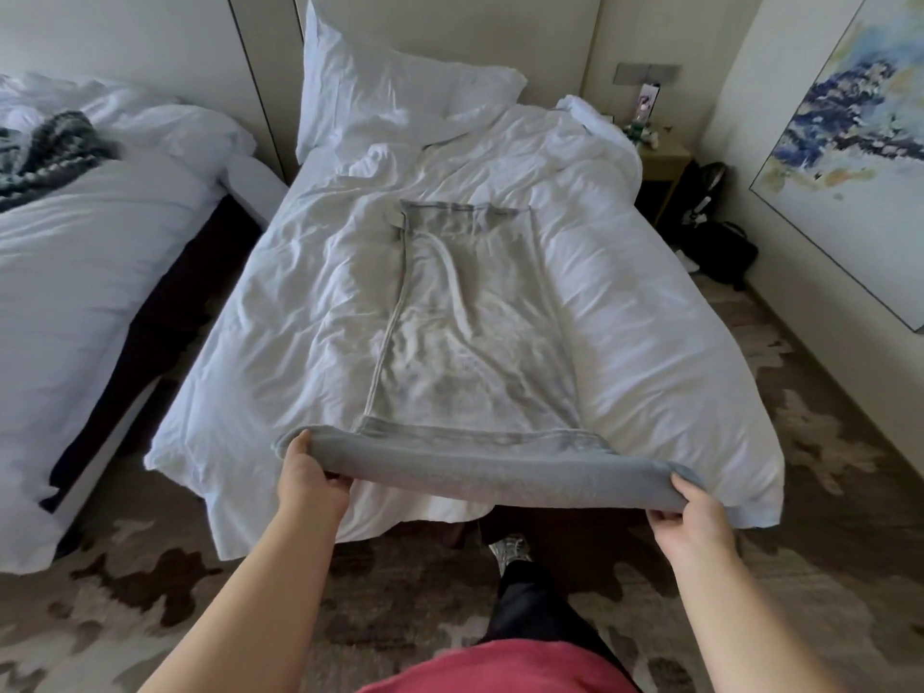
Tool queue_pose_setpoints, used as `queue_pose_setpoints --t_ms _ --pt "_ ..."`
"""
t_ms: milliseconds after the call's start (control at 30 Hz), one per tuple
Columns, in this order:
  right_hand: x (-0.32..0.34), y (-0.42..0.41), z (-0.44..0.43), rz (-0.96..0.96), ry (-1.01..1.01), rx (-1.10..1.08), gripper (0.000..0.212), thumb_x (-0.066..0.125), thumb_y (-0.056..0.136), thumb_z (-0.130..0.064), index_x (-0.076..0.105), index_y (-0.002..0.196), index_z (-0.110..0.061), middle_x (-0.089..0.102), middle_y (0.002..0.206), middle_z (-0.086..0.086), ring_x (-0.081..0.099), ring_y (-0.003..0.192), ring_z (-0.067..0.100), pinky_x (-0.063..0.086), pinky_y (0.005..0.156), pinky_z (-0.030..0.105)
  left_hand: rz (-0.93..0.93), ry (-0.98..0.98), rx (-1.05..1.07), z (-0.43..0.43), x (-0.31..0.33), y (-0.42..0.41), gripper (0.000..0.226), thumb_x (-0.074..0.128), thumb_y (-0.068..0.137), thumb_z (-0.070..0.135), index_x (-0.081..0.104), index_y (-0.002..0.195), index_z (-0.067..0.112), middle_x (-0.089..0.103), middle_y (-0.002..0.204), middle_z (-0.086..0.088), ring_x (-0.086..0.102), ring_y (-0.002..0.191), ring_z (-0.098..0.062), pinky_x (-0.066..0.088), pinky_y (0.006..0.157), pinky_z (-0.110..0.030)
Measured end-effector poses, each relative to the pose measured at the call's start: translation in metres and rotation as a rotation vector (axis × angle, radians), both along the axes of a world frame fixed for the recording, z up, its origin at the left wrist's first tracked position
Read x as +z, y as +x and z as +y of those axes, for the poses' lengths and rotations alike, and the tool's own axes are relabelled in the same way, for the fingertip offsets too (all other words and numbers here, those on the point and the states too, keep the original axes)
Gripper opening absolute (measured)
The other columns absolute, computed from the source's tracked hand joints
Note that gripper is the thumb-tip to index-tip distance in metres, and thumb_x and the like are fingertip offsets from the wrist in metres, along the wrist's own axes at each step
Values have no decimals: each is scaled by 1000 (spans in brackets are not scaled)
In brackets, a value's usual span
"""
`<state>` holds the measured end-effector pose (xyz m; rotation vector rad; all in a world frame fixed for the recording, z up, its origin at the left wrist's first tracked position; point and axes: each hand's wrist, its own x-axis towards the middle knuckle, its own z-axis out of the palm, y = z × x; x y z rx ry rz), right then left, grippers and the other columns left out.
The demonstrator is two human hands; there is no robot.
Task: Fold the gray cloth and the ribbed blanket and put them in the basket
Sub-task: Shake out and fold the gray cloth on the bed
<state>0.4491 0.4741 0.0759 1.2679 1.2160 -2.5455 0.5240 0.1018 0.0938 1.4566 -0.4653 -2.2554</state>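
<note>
Where the cloth (pixel 465 312) lies: centre of frame, spread on the white bed (pixel 625 317).
Long axis: runs from the bed's lower edge up toward the pillow (pixel 380 87); short edges run left to right.
Near end: lifted off the bed, curling over.
Left hand (pixel 312 480): grips the near left corner.
Right hand (pixel 692 525): grips the near right corner.
Blanket (pixel 55 142): upper left, bunched on the second bed (pixel 100 252).

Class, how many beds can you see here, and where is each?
2. One bed lies straight ahead, under the gray cloth; the other bed stands at the left, partly cut off by the frame edge. More may lie outside view.
</note>
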Motion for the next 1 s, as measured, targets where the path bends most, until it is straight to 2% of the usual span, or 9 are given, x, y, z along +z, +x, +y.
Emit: queue_pose_setpoints --t_ms 200,433,500,567,667,767,867,933,1000 --pt "9 -68 -20 -18 -19 -10 29 55 93 -7 55 121 -12 62 100 8 62 90 24 51 65 35 -68 -58 -55 -13 18 -61 16 60 87 33 58 91 18 50 122 -3 49 111 -23 49 88 -40" --pt "10 -221 -69 3 -40 32 8 50 95 -8 58 96 -12 61 100 11 61 87 26 51 65 35 -113 -108 -122 -52 21 -204 32 62 87 30 52 113 15 51 124 -14 56 113 -29 51 94 -44" --pt "-2 -277 -84 17 -73 32 7 51 96 -11 57 99 -13 59 106 10 61 96 25 52 71 35 -66 -114 -144 -64 10 -252 21 62 88 32 55 101 17 54 122 -12 59 110 -28 52 92 -44" --pt "-21 -329 -99 -13 -73 102 18 55 95 -21 55 112 -14 56 113 8 58 109 23 50 76 36 -70 -138 -191 -74 -9 -299 17 56 90 36 59 100 22 54 123 -9 60 102 -23 49 93 -45" --pt "-63 -379 -121 -192 -39 304 55 59 92 -33 41 139 -10 44 127 12 53 114 26 47 86 36 -201 -149 -302 -77 -56 -348 39 46 96 39 48 131 22 50 119 -9 55 92 -23 40 95 -45" --pt "-104 -389 -133 -366 -8 448 63 57 94 -33 30 146 -9 37 142 16 42 131 30 41 99 40 -290 45 -394 -61 -99 -365 56 43 98 42 34 147 17 38 144 -12 42 130 -31 35 107 -47" --pt "-126 -387 -133 -431 16 486 59 54 96 -29 30 147 -12 34 151 14 39 136 30 37 104 40 -329 179 -367 -50 -121 -358 46 45 98 38 50 132 9 57 119 -10 57 109 -24 43 97 -39" --pt "-128 -386 -129 -433 18 502 51 52 97 -26 36 144 -12 37 150 13 41 135 29 36 104 40 -372 177 -317 -50 -126 -353 35 45 98 34 53 120 9 55 98 -6 55 92 -19 44 92 -34" --pt "-127 -382 -124 -431 31 501 43 49 99 -22 42 140 -12 41 148 12 42 134 28 36 105 40 -423 158 -286 -52 -126 -343 33 46 98 31 48 124 11 51 104 -7 53 97 -18 44 94 -33"
